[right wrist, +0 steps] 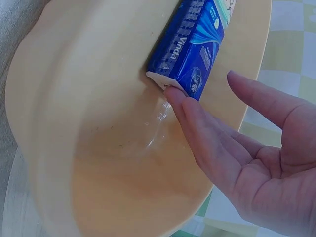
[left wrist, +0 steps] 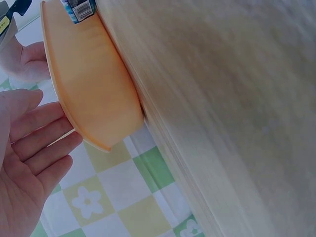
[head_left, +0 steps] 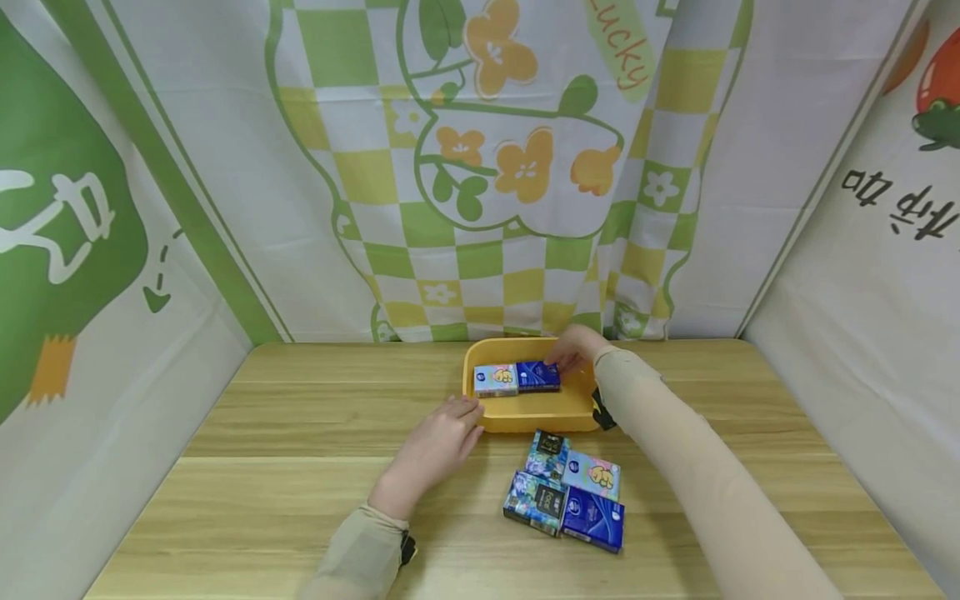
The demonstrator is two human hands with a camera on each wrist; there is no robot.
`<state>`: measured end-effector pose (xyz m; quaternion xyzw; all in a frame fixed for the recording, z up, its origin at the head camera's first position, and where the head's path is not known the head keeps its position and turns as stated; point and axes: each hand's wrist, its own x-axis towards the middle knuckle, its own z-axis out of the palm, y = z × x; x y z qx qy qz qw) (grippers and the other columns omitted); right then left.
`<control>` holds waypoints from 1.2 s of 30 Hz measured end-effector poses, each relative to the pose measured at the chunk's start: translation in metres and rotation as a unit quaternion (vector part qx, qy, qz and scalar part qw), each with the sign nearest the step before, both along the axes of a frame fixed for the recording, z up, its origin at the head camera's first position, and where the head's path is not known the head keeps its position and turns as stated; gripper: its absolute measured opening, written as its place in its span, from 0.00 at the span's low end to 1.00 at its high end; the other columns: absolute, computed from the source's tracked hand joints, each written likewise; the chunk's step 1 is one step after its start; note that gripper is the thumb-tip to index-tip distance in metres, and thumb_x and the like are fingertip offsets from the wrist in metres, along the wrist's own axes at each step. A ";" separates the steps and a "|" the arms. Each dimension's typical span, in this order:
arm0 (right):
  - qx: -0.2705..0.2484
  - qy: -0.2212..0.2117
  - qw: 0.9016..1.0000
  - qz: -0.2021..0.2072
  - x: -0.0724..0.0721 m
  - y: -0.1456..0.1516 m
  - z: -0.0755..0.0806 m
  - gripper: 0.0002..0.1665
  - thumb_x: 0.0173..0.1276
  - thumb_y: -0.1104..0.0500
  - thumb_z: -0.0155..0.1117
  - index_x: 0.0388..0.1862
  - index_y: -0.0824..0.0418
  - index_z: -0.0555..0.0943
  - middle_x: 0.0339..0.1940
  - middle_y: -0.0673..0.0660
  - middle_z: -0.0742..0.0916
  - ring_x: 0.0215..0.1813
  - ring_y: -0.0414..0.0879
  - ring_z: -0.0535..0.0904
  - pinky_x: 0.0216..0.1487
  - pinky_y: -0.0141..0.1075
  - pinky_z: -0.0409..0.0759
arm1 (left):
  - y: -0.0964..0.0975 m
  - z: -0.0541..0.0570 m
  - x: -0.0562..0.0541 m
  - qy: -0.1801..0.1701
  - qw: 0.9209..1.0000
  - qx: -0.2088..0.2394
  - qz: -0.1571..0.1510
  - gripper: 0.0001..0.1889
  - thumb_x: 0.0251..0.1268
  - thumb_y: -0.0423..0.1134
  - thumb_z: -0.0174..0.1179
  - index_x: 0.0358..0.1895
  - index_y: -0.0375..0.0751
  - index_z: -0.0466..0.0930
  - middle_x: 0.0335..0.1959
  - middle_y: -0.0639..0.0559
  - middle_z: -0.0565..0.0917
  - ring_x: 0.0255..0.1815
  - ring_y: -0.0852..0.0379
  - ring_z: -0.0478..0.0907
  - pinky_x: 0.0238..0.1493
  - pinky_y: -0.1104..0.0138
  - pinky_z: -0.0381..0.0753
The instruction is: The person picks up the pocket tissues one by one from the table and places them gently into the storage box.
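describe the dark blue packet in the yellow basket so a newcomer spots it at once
On the wooden table stands a yellow basket. Inside it, the right hand touches the dark blue packet. Unlike the light blue packet beside it, it shows no cartoon, and unlike the other dark blue packet, it lies in the basket.

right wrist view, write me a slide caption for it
The right hand touches the end of a blue Vinda pack inside a yellow bin.
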<state>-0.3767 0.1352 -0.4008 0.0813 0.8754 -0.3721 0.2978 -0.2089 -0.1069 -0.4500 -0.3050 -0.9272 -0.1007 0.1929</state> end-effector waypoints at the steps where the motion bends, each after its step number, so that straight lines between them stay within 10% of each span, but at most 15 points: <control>1: -0.001 0.000 1.000 -0.001 0.000 0.000 0.000 0.24 0.64 0.65 0.62 0.57 0.76 0.74 0.57 0.71 0.80 0.57 0.59 0.80 0.58 0.43 0.81 | 0.000 0.000 0.000 0.001 1.000 -0.001 0.001 0.17 0.67 0.40 0.57 0.54 0.34 0.80 0.54 0.41 0.81 0.58 0.47 0.78 0.66 0.56 0.73; 36: 0.011 -0.005 1.000 0.009 -0.001 -0.002 0.001 0.26 0.66 0.62 0.61 0.58 0.77 0.72 0.57 0.71 0.80 0.57 0.58 0.80 0.57 0.43 0.81 | 0.000 0.000 0.000 -0.013 1.000 0.012 -0.003 0.17 0.65 0.39 0.59 0.53 0.33 0.80 0.55 0.40 0.81 0.58 0.45 0.78 0.66 0.54 0.73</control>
